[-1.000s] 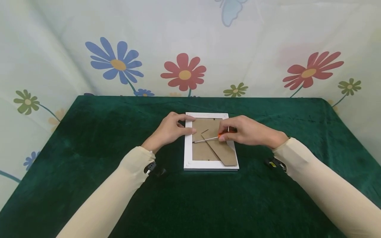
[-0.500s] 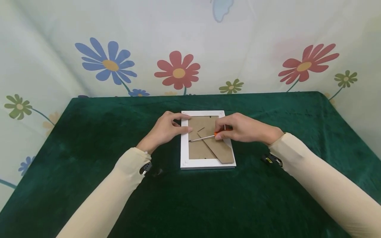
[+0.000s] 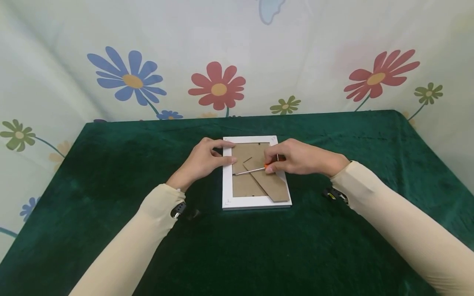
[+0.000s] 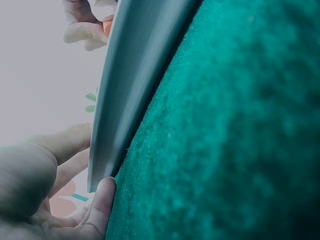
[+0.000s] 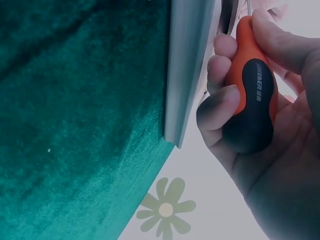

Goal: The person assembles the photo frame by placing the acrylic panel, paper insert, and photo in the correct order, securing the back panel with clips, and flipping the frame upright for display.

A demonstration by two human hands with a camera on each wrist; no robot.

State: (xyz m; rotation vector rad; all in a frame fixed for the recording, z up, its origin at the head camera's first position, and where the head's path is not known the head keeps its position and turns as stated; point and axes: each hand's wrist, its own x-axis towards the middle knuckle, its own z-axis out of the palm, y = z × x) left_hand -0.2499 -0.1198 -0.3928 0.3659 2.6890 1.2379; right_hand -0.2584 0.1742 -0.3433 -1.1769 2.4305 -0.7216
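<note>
A white picture frame [image 3: 227,181] lies face down on the green cloth, its brown backboard [image 3: 244,187] up. A brown stand leg [image 3: 272,187] slants across the board's right half. My left hand [image 3: 198,160] holds the frame's left side near the far corner, thumb over the border; in the left wrist view a fingertip [image 4: 106,192] touches the frame's outer edge. With my right hand [image 3: 292,158] I grip a screwdriver [image 5: 255,85] by its orange and black handle. Its thin metal shaft [image 3: 249,171] reaches left over the board, tip at a small dark tab on the left inner edge.
Dark green velvety cloth [image 3: 148,164] covers the table around the frame. Behind the table hangs a pale backdrop [image 3: 296,53] printed with flowers. Dark wrist straps [image 3: 179,209] sit on both cuffs.
The whole head view has shifted slightly, so frame and hands appear further left. Both hands keep their hold, and the screwdriver's tip stays at the left tab.
</note>
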